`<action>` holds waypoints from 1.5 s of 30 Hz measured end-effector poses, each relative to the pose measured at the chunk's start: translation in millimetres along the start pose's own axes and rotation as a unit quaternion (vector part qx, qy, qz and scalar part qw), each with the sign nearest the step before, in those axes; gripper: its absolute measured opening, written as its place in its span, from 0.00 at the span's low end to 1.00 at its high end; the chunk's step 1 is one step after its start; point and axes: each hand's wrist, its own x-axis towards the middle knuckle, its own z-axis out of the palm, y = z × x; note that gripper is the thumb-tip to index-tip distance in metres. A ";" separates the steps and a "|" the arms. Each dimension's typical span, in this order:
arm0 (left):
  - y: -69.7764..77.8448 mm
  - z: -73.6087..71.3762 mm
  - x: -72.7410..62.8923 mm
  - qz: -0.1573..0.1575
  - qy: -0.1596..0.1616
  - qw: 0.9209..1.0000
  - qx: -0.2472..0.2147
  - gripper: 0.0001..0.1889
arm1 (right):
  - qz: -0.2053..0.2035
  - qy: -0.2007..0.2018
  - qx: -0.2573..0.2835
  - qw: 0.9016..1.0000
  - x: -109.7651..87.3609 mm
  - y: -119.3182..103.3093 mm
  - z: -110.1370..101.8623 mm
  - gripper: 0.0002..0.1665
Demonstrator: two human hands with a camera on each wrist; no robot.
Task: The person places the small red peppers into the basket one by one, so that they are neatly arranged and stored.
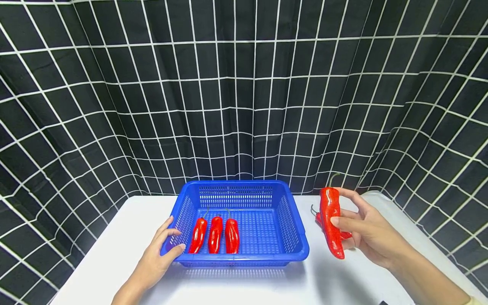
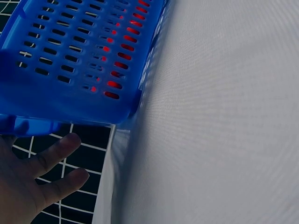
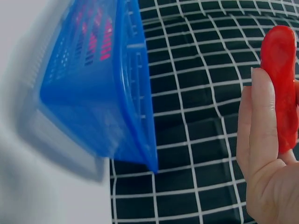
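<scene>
My right hand (image 1: 364, 226) holds a long red chili pepper (image 1: 330, 212) upright between thumb and fingers, above the table right of the basket; the right wrist view shows it too. Its green stem points up. Behind this hand, at least one more red pepper (image 1: 318, 218) lies on the table, mostly hidden. The blue plastic basket (image 1: 244, 257) holds three red peppers (image 1: 215, 235) side by side in its left half, stems toward the back. At the basket's front left corner is my left hand (image 1: 154, 258), fingers spread and mostly straight beside the rim.
The basket stands on a white table (image 1: 221, 288). A black cloth with white grid lines (image 1: 244, 93) hangs behind and along both sides. A small dark object (image 1: 383, 303) shows at the bottom edge, right of middle.
</scene>
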 end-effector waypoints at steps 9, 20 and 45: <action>-2.1 -0.6 -2.0 -0.001 0.004 1.000 -0.002 0.14 | -0.018 -0.022 0.010 1.000 8.6 1.1 29.4 0.38; -1.6 0.3 0.2 0.004 0.002 1.000 0.000 0.13 | -0.024 -0.065 0.040 0.997 18.0 4.5 51.7 0.40; -2.4 -0.3 0.3 -0.004 0.000 1.000 0.004 0.13 | 0.013 -0.050 0.060 0.997 46.8 27.2 88.6 0.45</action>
